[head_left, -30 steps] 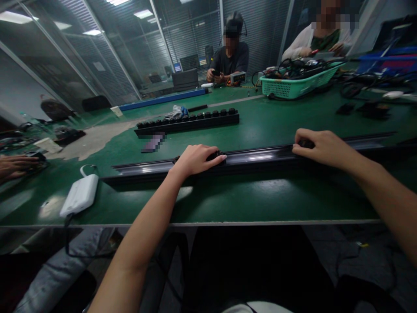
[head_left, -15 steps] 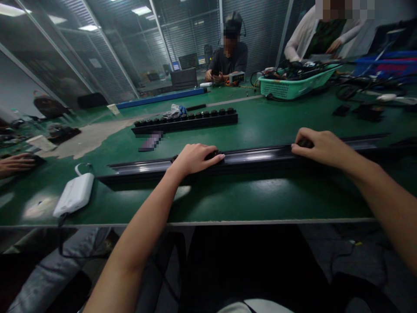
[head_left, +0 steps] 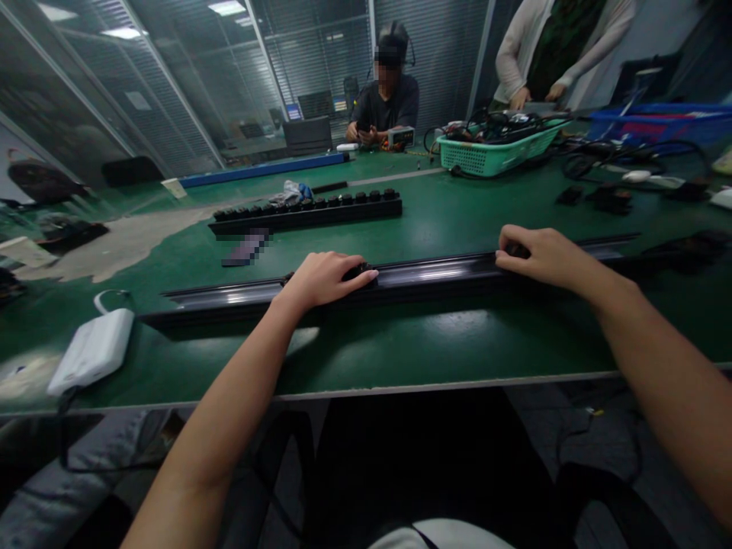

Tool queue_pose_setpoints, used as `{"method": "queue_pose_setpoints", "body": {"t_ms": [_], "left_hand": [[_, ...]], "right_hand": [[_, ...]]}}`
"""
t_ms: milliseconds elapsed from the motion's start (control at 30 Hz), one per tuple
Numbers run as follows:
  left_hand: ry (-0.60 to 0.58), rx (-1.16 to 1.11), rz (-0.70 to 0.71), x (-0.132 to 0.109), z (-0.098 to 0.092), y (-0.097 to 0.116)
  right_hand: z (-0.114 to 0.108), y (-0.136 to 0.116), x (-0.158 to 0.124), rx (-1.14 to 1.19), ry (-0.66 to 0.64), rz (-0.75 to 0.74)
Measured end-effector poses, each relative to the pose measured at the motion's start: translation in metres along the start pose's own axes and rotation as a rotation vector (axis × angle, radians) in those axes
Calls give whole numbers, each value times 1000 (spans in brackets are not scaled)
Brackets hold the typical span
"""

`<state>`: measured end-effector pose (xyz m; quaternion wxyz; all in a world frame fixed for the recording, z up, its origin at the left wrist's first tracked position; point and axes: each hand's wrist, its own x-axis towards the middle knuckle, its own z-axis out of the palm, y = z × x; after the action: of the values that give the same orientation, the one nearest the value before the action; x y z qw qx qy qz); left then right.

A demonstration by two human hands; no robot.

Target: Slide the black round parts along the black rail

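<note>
A long, glossy black channel-shaped rail (head_left: 435, 272) lies across the table in front of me. My left hand (head_left: 320, 278) is closed over its left half, thumb and fingers around a small dark round-edged piece (head_left: 361, 270) set in the channel. Further right, my right hand (head_left: 543, 255) pinches a similar small black piece (head_left: 518, 250) at the rail. Both pieces are mostly covered by my fingers, so their exact kind cannot be made out. Beyond the rail stands a black bar (head_left: 309, 217) with a row of several black knob-like parts on top.
A white box-shaped device (head_left: 94, 349) with cables sits on the green table (head_left: 394, 366) at left. A green basket (head_left: 492, 152) of cables and a blue crate (head_left: 657, 126) stand at the far right. Two people are across the table. A blue bar (head_left: 263, 171) lies far off.
The view has turned slightly right, so things sit further left in it. A co-worker's hand at the left edge has left the view. My hands keep their places on the rail.
</note>
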<state>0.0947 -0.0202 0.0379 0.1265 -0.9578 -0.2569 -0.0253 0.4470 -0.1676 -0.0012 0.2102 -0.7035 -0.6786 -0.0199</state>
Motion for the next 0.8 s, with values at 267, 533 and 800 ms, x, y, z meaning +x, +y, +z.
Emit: {"method": "queue_pose_setpoints", "body": {"t_ms": [267,533,800], "left_hand": [[-2,-7,-10,0,-2,2],[-11,-24,-23,0,-3,3],[-7,-31,-10,-1,-3,1]], "right_hand": [[0,6,-1,12,10,9],[-1,7,-2,26,10,19],[-2,12,-4,1,26,36]]}}
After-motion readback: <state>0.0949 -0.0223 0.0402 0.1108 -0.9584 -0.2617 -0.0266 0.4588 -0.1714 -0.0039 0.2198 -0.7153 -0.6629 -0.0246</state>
